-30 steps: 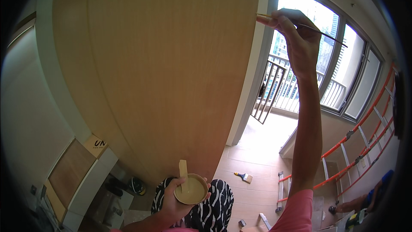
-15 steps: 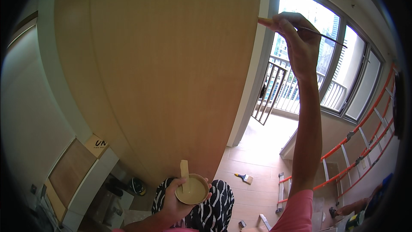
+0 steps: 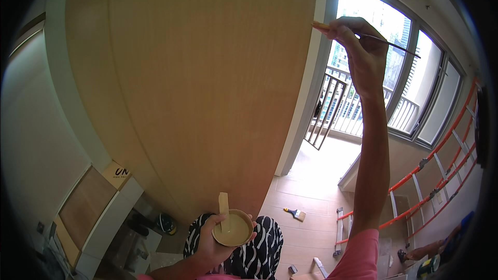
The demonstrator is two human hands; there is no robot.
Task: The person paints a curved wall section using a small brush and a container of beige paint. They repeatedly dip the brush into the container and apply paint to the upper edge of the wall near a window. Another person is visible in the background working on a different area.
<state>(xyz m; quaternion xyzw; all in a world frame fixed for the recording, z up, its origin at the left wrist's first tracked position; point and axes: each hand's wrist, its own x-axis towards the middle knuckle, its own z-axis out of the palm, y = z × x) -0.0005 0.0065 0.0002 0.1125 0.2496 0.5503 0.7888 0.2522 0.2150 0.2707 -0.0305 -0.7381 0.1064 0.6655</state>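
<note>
My right hand (image 3: 363, 46) is raised high on the right, its fingers pinching a thin paintbrush (image 3: 399, 49). The brush's dark handle sticks out behind the hand, and its tan tip meets the right edge of a tall wood-grain panel (image 3: 207, 88). Down in front of my lap, my left hand (image 3: 210, 246) grips a small round cup (image 3: 233, 244) from its left side, fingers wrapped underneath. Inside is beige paint (image 3: 237, 228). A flat wooden stick (image 3: 223, 202) leans in the cup, with my left thumb across it.
Orange ladder (image 3: 410, 182) stands at right, with another person's leg (image 3: 428, 250) below it. A flat brush (image 3: 297, 215) lies on the tiled floor (image 3: 295, 192). Paint can (image 3: 167, 224) sits beneath the panel, near a low shelf (image 3: 111, 223). Windows (image 3: 404, 57) and a balcony railing lie beyond.
My right hand and the brush have shifted down very slightly along the panel's edge. My left hand holds the cup in the same place.
</note>
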